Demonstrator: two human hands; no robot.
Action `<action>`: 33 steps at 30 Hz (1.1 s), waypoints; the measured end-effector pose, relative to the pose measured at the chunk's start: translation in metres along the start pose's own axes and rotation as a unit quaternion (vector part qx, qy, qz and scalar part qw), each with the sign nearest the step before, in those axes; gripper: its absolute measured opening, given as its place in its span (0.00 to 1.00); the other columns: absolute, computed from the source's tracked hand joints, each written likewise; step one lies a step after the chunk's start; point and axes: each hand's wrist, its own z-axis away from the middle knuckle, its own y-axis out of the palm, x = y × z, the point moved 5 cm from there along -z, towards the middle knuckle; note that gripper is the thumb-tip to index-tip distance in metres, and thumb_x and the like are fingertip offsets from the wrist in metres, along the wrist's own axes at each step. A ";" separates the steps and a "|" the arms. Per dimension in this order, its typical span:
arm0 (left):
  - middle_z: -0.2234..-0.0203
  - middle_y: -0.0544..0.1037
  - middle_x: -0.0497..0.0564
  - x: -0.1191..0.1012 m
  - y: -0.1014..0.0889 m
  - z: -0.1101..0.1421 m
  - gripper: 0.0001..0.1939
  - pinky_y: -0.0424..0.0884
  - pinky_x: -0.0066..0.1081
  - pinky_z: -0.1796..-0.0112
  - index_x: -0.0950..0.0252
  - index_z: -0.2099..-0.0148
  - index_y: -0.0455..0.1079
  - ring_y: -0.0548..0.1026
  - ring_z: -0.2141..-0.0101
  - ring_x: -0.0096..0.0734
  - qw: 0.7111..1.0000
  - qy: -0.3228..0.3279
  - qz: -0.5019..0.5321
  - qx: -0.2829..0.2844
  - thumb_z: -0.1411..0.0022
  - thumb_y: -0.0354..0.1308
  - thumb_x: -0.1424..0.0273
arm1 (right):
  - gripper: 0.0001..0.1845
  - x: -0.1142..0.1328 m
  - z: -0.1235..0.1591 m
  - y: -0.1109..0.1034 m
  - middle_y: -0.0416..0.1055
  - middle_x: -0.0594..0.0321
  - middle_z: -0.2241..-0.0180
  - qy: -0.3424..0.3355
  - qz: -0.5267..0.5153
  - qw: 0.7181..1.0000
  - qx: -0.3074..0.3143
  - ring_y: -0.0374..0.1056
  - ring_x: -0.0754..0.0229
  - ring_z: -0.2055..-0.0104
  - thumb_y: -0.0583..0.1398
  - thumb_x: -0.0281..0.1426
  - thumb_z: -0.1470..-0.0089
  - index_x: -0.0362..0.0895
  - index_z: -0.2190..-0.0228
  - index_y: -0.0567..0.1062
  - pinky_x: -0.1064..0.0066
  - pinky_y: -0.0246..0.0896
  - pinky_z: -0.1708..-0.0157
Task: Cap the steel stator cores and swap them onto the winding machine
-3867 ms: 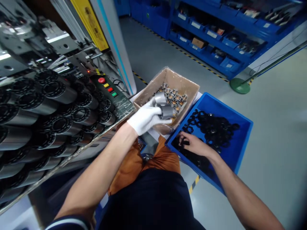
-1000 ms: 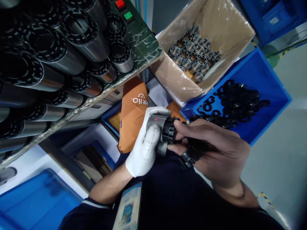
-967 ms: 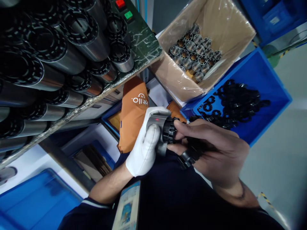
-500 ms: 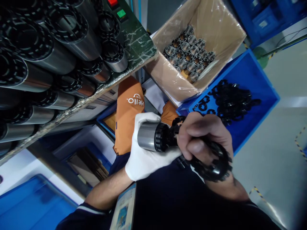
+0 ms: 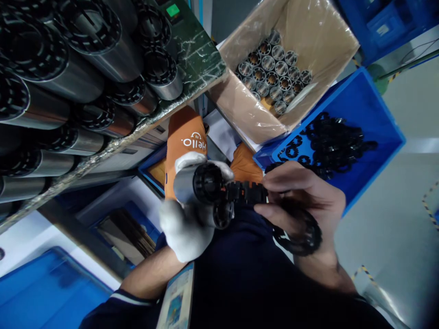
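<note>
My left hand (image 5: 190,233), in a white glove, is closed around a short metal tube (image 5: 183,184) that has a black toothed plastic ring on its end. A second black-rimmed tube (image 5: 222,214) lies just below the first in the same grip, its body mostly hidden by the glove. My bare right hand (image 5: 317,194) pinches a black plastic ring (image 5: 254,193) between thumb and fingers, close to the open ends of the tubes. More black rings (image 5: 307,235) are tucked in its palm, partly covered by the fingers.
Many larger metal tubes (image 5: 164,84) with black end rings crowd the green bench (image 5: 202,59) at upper left. A plastic-lined carton (image 5: 247,116) holds rows of tubes. Beside it, a blue bin (image 5: 372,96) contains loose black rings. Blue trays (image 5: 44,288) lie at lower left.
My left hand has turned the tube so its ringed end faces up more, and a second tube now shows. My right hand has shifted slightly right, with one ring now clearly in its fingertips.
</note>
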 end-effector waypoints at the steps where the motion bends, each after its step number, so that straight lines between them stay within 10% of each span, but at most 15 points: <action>1: 0.55 0.83 0.53 -0.001 0.004 0.000 0.36 0.85 0.46 0.55 0.53 0.43 0.73 0.83 0.61 0.43 0.999 -0.014 0.039 -0.021 0.30 0.57 0.28 | 0.23 0.005 0.002 0.001 0.85 0.62 0.58 -0.003 0.009 1.000 -0.001 0.70 0.56 0.71 0.83 0.30 0.44 0.62 0.50 0.90 0.61 0.67 0.77; 8: 0.53 0.88 0.57 -0.014 0.022 -0.004 0.35 0.86 0.52 0.43 0.59 0.45 0.78 0.86 0.42 0.55 0.994 -0.053 0.088 -0.039 0.19 0.47 0.35 | 0.26 0.013 0.012 0.021 0.83 0.63 0.59 -0.020 0.066 0.996 0.052 0.73 0.58 0.71 0.80 0.30 0.38 0.62 0.41 0.89 0.61 0.76 0.74; 16: 0.57 0.88 0.57 -0.005 0.019 -0.005 0.37 0.87 0.55 0.47 0.59 0.50 0.81 0.87 0.43 0.59 0.990 -0.100 0.044 -0.092 0.18 0.44 0.35 | 0.31 0.002 0.017 0.027 0.84 0.62 0.55 0.010 0.007 0.996 0.091 0.78 0.53 0.63 0.77 0.31 0.34 0.63 0.34 0.84 0.60 0.78 0.70; 33: 0.48 0.87 0.55 -0.015 0.005 -0.003 0.23 0.85 0.47 0.40 0.59 0.41 0.80 0.85 0.39 0.53 0.999 0.017 0.009 -0.030 0.17 0.59 0.46 | 0.27 -0.024 0.025 0.043 0.89 0.70 0.61 0.117 -0.136 0.983 0.030 0.85 0.60 0.66 0.81 0.31 0.39 0.63 0.41 0.89 0.72 0.86 0.67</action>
